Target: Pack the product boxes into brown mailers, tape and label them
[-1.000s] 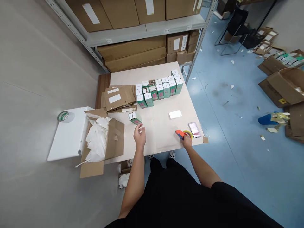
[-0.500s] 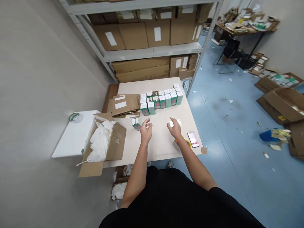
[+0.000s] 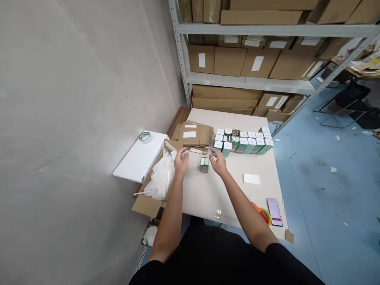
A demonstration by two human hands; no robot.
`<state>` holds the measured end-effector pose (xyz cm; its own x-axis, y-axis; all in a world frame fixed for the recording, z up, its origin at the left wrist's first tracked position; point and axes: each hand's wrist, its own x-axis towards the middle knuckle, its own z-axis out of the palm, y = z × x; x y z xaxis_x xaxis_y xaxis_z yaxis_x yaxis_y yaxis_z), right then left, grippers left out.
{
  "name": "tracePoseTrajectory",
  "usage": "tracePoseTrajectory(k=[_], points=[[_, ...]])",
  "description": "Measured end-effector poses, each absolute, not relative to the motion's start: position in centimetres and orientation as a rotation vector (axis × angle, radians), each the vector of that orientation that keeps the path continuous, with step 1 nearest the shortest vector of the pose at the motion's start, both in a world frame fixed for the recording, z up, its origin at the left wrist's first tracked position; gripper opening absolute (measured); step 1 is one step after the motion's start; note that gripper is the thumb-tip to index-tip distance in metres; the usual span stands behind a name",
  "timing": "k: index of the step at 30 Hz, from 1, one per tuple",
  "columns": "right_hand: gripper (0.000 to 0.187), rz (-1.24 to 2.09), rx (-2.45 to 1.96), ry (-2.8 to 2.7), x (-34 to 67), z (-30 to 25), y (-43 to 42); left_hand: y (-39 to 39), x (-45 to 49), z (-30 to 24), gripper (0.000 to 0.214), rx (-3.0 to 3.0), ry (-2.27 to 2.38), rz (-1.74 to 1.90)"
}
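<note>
- Small green-and-white box [image 3: 204, 165] stands alone on the bench [image 3: 208, 200], mid-frame, between the hands and apart from both as seen.
- Left hand [image 3: 181, 163], left of it: fingers half-curled. Right hand [image 3: 219, 162], right of it: fingers bent, thumb toward the box. No solid thing in either; can't tell if something thin is pinched.
- Top risk: white top panels show a dark seam, maybe not flush. Uneven pressure from the hands could skew them or dent the card.
- Right fingertips overlap the front of the box cluster [image 3: 251, 145] in view; contact unclear. A backward swing could knock a front box.
- Left hand is near the open carton [image 3: 162, 174], left of centre; a wide elbow could snag its flap.
- Right forearm passes close to the orange tape dispenser [image 3: 258, 211], lower right. Dropping the arm could shove it into the phone [image 3: 274, 211].
</note>
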<state>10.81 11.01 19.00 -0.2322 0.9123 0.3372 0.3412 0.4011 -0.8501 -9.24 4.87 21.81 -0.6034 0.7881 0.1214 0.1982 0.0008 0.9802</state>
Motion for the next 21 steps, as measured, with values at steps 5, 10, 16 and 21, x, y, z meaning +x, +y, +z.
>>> tracePoseTrajectory(k=[5, 10, 16, 21], points=[[0.047, 0.821, -1.135, -1.809, 3.9, 17.9, 17.0, 13.0, -18.7, 19.7, 0.029, 1.001, 1.812, 1.649], [0.051, 0.956, -1.313, -1.770, -2.4, 14.5, 23.6, 22.3, -25.0, 14.0, 0.031, 0.972, 1.755, 1.587], [0.052, 1.006, -1.571, -1.832, -7.6, 7.6, 29.7, 29.3, -27.9, 6.8, 0.034, 0.912, 1.953, 1.118], [0.055, 1.079, -1.766, -2.049, -9.0, 2.3, 33.4, 32.6, -29.7, 2.4, 0.046, 0.912, 2.058, 0.818]])
